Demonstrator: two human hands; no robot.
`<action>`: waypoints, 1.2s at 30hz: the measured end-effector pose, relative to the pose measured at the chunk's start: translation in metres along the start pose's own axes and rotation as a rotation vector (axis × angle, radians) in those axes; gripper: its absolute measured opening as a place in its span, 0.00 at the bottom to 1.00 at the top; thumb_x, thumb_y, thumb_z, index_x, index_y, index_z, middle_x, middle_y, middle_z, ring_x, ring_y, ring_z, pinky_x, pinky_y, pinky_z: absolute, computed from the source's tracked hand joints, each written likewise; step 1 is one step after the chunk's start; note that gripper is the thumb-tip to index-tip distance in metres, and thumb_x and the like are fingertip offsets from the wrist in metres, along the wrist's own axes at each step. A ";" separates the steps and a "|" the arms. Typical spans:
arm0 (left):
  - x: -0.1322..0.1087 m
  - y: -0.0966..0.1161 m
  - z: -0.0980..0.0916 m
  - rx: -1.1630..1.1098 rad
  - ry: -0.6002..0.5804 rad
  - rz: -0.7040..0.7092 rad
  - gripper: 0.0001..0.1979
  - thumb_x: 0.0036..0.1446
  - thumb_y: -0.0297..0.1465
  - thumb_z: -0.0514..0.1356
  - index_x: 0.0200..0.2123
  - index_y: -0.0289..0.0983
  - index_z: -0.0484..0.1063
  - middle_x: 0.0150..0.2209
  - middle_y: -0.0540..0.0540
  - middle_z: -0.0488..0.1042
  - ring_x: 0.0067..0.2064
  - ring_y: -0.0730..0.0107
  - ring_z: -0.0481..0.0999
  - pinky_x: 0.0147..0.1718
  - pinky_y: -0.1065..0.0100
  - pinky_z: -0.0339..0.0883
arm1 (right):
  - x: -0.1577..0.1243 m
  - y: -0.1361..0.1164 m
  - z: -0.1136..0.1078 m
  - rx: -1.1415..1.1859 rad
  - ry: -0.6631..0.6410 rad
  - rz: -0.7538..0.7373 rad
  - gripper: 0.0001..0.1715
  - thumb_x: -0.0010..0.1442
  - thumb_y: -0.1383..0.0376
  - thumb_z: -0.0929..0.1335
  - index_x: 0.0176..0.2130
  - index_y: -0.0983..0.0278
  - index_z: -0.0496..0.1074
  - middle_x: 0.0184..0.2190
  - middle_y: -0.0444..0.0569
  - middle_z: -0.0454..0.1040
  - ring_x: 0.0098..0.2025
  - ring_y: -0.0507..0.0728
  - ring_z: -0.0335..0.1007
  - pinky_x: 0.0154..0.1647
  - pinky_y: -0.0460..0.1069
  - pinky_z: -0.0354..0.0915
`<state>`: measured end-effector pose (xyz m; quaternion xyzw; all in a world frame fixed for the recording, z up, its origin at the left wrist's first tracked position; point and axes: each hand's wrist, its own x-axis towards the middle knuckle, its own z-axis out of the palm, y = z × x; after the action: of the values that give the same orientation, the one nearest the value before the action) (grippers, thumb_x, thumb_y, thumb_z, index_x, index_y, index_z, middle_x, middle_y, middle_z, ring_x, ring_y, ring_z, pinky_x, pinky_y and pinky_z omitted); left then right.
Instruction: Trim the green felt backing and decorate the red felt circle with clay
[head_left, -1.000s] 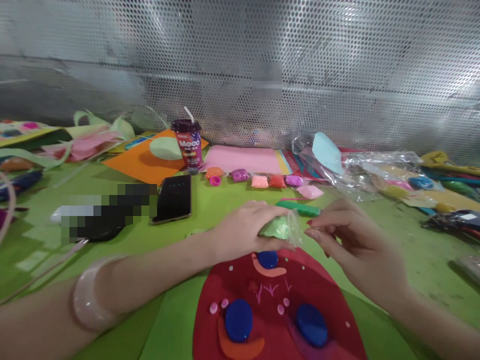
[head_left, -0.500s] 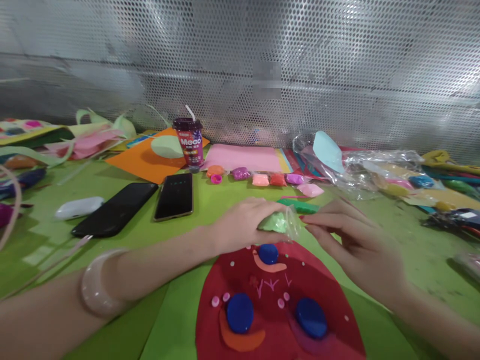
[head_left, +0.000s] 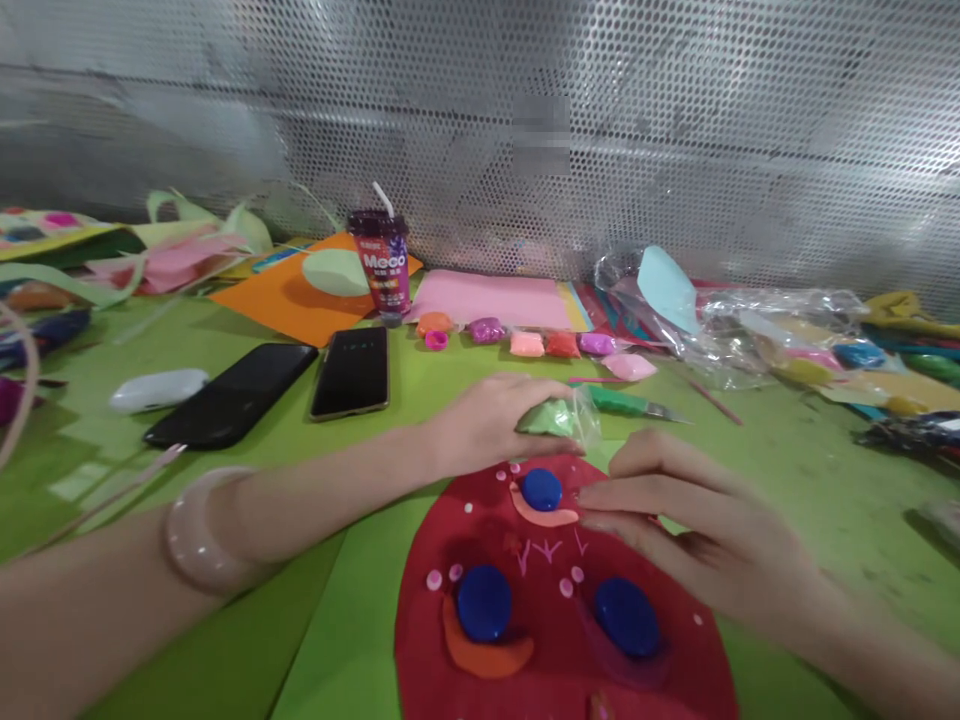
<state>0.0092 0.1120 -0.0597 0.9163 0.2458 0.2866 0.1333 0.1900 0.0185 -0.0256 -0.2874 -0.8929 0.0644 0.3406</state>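
Observation:
My left hand (head_left: pixel 499 425) is closed around a small clear packet of light green clay (head_left: pixel 551 417), held above the far edge of a red paper piece (head_left: pixel 547 630). Thumb and fingertips of my right hand (head_left: pixel 697 520) are pinched at the paper's upper right, beside a blue clay disc (head_left: pixel 541 488); anything between them is too small to make out. A peach clay strip (head_left: pixel 536 508) curves under that disc. Nearer me, an orange clay strip (head_left: pixel 491 655) and a purple one (head_left: pixel 626 660) curve under two more blue discs. Small pink dots and lines also decorate the paper.
A green-handled craft knife (head_left: pixel 619 401) lies past my hands, its blade exposed and pointing right. Several clay packets (head_left: pixel 562 345) line up behind it. Two phones (head_left: pixel 351 373), a white case (head_left: pixel 159 390) and a drink cup (head_left: pixel 382 265) stand left. Plastic wrappers (head_left: pixel 712 340) lie right.
My right hand has moved from beside the green clay packet down and toward me, onto the red paper, uncovering the knife blade. My left hand still holds the packet.

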 end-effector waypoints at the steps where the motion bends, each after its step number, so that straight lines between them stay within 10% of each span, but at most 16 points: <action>1: 0.000 0.000 0.000 0.003 0.002 0.002 0.21 0.56 0.42 0.57 0.49 0.37 0.65 0.45 0.48 0.73 0.47 0.67 0.71 0.46 0.69 0.61 | 0.000 0.001 0.000 0.006 -0.008 0.000 0.06 0.61 0.71 0.64 0.36 0.66 0.72 0.30 0.46 0.67 0.30 0.48 0.66 0.29 0.42 0.65; 36: -0.001 -0.009 0.003 -0.002 -0.002 0.094 0.21 0.55 0.44 0.57 0.47 0.36 0.66 0.42 0.47 0.74 0.43 0.66 0.72 0.43 0.69 0.64 | -0.001 -0.001 0.001 0.056 -0.143 0.025 0.14 0.57 0.78 0.62 0.40 0.68 0.72 0.38 0.51 0.72 0.40 0.47 0.67 0.42 0.38 0.63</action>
<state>0.0071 0.1183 -0.0659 0.9270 0.2022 0.2920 0.1209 0.1895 0.0175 -0.0262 -0.2836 -0.9091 0.1139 0.2832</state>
